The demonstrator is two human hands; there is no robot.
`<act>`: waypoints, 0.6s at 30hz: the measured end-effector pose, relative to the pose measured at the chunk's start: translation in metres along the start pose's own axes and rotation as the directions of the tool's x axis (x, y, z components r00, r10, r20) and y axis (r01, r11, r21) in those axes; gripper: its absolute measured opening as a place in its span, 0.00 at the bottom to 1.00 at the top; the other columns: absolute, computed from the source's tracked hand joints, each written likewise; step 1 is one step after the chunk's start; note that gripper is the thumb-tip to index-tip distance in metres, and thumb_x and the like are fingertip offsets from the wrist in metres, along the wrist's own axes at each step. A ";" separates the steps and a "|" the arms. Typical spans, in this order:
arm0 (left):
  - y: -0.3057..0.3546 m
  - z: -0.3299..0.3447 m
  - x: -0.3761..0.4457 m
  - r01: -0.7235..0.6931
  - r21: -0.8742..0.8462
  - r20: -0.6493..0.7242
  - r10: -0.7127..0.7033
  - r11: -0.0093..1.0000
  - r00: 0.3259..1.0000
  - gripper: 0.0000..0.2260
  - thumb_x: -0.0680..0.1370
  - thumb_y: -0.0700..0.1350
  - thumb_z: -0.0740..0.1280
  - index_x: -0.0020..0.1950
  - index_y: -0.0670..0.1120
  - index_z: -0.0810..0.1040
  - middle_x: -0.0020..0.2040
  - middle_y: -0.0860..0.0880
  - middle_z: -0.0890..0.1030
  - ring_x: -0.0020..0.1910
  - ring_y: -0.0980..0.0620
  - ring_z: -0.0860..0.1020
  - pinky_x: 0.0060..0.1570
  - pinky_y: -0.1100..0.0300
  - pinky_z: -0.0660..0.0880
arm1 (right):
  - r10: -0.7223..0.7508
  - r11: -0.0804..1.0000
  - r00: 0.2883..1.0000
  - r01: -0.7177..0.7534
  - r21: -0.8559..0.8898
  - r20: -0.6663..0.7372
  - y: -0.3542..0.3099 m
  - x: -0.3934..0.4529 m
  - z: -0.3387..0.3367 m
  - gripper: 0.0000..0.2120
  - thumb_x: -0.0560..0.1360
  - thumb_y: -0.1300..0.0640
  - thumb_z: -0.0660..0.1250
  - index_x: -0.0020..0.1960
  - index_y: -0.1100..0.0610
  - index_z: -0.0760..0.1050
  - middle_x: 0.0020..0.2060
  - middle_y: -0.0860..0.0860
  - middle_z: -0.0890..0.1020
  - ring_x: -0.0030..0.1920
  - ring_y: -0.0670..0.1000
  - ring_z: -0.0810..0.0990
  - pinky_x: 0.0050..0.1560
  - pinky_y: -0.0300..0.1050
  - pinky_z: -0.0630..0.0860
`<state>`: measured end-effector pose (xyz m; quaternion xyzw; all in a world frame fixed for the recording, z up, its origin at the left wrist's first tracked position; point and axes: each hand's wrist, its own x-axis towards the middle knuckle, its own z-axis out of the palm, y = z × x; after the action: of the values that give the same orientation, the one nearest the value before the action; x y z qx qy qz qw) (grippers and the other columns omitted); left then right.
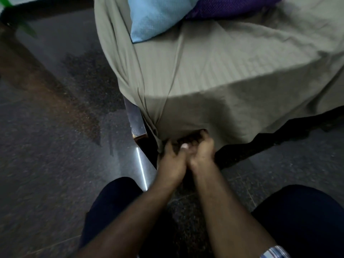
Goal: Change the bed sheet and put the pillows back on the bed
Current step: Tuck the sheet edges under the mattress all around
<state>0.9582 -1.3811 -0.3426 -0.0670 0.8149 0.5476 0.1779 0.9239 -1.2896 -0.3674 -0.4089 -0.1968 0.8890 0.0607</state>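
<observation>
A grey-green striped bed sheet (214, 58) covers the mattress and hangs down over its near corner. A light blue pillow (154, 17) and a purple pillow (227, 6) lie on it at the back. Both hands meet at the sheet's lower hem below the corner. My left hand (172, 161) has its fingers curled at the hanging fold of the sheet. My right hand (202, 149) reaches under the hem with fingers curled, fingertips hidden by the cloth. Motion blur hides the exact grip.
A dark wooden bed frame corner (136, 123) sticks out left of the hands. Dark polished stone floor (55, 146) spreads to the left. My knees in dark trousers (111, 202) flank the arms. A metal watch band (275, 252) shows on the right wrist.
</observation>
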 end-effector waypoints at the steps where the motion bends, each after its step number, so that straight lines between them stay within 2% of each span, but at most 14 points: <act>1: -0.013 0.001 0.003 0.078 -0.156 -0.047 -0.086 0.985 0.995 0.29 0.71 0.67 0.61 0.68 0.55 0.73 0.63 0.50 0.80 0.62 0.48 0.78 0.67 0.45 0.73 | 0.012 0.998 0.999 -0.014 0.063 0.039 -0.002 -0.001 0.004 0.14 0.80 0.50 0.59 0.54 0.58 0.78 0.49 0.59 0.81 0.51 0.59 0.79 0.58 0.54 0.76; 3: -0.021 0.001 0.008 0.172 -0.420 -0.026 -0.201 0.891 0.979 0.19 0.78 0.62 0.62 0.63 0.53 0.78 0.61 0.50 0.82 0.59 0.50 0.80 0.65 0.47 0.75 | 0.012 0.989 0.997 -0.024 0.147 0.082 -0.005 0.003 0.010 0.16 0.80 0.45 0.59 0.53 0.55 0.79 0.48 0.57 0.81 0.50 0.58 0.79 0.60 0.53 0.73; 4: -0.019 0.004 0.011 0.196 -0.551 -0.007 -0.240 0.811 0.971 0.16 0.82 0.57 0.60 0.62 0.49 0.79 0.58 0.47 0.82 0.56 0.49 0.80 0.61 0.49 0.77 | 0.009 0.988 0.995 -0.025 0.153 0.103 -0.006 0.003 0.012 0.19 0.79 0.42 0.58 0.54 0.54 0.79 0.49 0.57 0.82 0.50 0.58 0.79 0.62 0.54 0.71; 6: -0.009 0.007 0.016 0.218 -0.704 -0.009 -0.315 0.676 0.949 0.17 0.85 0.52 0.57 0.58 0.42 0.80 0.52 0.43 0.83 0.49 0.46 0.80 0.50 0.51 0.76 | 0.043 0.979 0.989 -0.070 0.193 0.138 -0.006 0.008 0.013 0.26 0.78 0.35 0.56 0.57 0.54 0.80 0.53 0.58 0.82 0.54 0.59 0.79 0.65 0.56 0.70; 8: 0.005 0.012 0.020 0.215 -0.807 -0.016 -0.383 0.550 0.924 0.18 0.85 0.53 0.56 0.49 0.44 0.80 0.46 0.42 0.82 0.43 0.46 0.79 0.42 0.53 0.74 | 0.059 0.977 0.986 -0.089 0.195 0.154 -0.012 0.005 0.019 0.31 0.76 0.30 0.53 0.60 0.53 0.80 0.59 0.58 0.82 0.61 0.60 0.78 0.69 0.60 0.69; 9: 0.014 0.014 0.023 0.199 -0.861 -0.009 -0.405 0.467 0.914 0.17 0.85 0.53 0.57 0.46 0.46 0.80 0.44 0.43 0.82 0.41 0.47 0.79 0.42 0.54 0.75 | 0.049 0.977 0.987 -0.079 0.200 0.150 -0.013 0.004 0.020 0.33 0.76 0.28 0.52 0.61 0.52 0.79 0.60 0.57 0.82 0.62 0.60 0.77 0.70 0.61 0.68; 12: 0.034 0.022 0.033 0.086 -0.974 -0.009 -0.416 0.209 0.910 0.16 0.83 0.55 0.58 0.52 0.46 0.81 0.48 0.44 0.83 0.47 0.46 0.80 0.55 0.52 0.78 | 0.053 0.980 0.988 -0.080 0.182 0.146 -0.013 0.008 0.021 0.38 0.74 0.26 0.52 0.66 0.53 0.77 0.59 0.57 0.82 0.60 0.60 0.78 0.68 0.59 0.71; 15: 0.036 0.031 0.051 -0.024 -0.998 -0.049 -0.430 0.063 0.902 0.17 0.81 0.57 0.59 0.55 0.47 0.80 0.56 0.42 0.82 0.56 0.43 0.79 0.63 0.50 0.76 | 0.067 0.982 0.987 -0.091 0.164 0.147 -0.021 0.008 0.021 0.41 0.72 0.25 0.56 0.68 0.56 0.76 0.60 0.59 0.81 0.61 0.61 0.78 0.65 0.58 0.73; 18: 0.029 0.037 0.065 -0.011 -0.999 0.002 -0.376 -0.033 0.927 0.23 0.78 0.60 0.59 0.64 0.47 0.79 0.63 0.40 0.80 0.64 0.40 0.77 0.70 0.41 0.70 | 0.089 0.987 0.979 -0.111 0.117 0.182 -0.030 0.006 0.015 0.42 0.71 0.25 0.57 0.67 0.59 0.75 0.61 0.61 0.80 0.62 0.62 0.78 0.62 0.58 0.75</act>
<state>0.8967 -1.3301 -0.3537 -0.3553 0.1842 0.9157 0.0357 0.9068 -1.2653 -0.3506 -0.3333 -0.1239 0.9343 0.0241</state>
